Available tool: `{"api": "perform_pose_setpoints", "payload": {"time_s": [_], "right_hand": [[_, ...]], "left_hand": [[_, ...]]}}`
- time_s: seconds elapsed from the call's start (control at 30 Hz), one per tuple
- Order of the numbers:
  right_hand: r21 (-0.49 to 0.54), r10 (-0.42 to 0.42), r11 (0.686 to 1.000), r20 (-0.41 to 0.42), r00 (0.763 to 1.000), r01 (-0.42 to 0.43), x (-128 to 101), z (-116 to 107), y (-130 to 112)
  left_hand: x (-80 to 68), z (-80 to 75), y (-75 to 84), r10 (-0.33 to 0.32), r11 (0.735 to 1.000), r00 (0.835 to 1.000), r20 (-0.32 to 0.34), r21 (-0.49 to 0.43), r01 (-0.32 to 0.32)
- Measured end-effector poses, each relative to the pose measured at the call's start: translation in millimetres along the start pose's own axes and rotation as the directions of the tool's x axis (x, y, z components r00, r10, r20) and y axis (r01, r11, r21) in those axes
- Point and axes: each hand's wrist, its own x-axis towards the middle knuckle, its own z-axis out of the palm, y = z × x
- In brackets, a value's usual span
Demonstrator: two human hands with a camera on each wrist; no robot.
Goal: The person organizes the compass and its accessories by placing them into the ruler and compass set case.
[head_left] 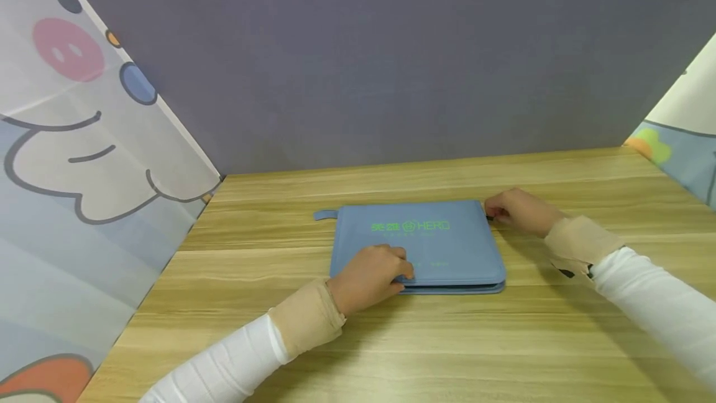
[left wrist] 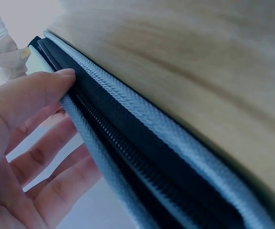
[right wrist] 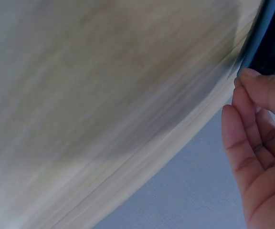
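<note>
A blue zip case [head_left: 464, 247] with green "HERO" lettering lies flat on the wooden table. Its near side gapes, showing zipper teeth [left wrist: 113, 136] and a black inner lining in the left wrist view. My left hand [head_left: 371, 275] grips the near edge of the cover, thumb [left wrist: 56, 83] at the opening and fingers over the top. At the far right corner, my right hand [head_left: 520, 210] pinches the zipper pull between thumb and index finger; the fingertips mostly hide it. In the right wrist view, the case's dark edge [right wrist: 266, 43] rises beside those fingertips.
A blue strap tab [head_left: 325, 214] sticks out from the case's far left corner. Behind the wooden table [head_left: 252, 254] stands a grey panel [head_left: 391, 67]. Cartoon-printed sheets [head_left: 84, 204] flank the left and right sides.
</note>
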Motion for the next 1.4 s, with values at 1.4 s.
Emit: {"api": "perform_pose_setpoints", "payload": {"time_s": [1.4], "right_hand": [[0.25,-0.108,0.964,0.041,0.993,0.094,-34.4,5.4,-27.0]], "left_hand": [[3.5,-4.6,-0.3,-0.016,1.0,1.0,0.022,0.005,0.016]]}}
